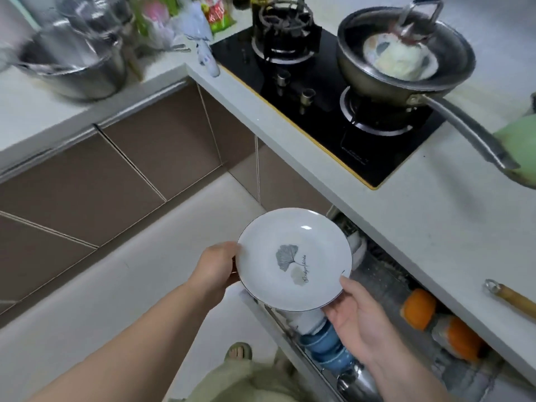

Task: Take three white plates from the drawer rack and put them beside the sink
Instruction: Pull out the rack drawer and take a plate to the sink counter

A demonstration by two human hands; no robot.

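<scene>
While gripped above the open drawer rack (377, 285), white plate (293, 258) between left hand (214, 269) and right hand (358, 317)

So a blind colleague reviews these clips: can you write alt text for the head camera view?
Two bare hands, left hand and right hand, hold a white plate with a grey leaf print above an open drawer rack of dishes. Behind it, a wok sits on a black gas hob set in a pale counter.
</scene>
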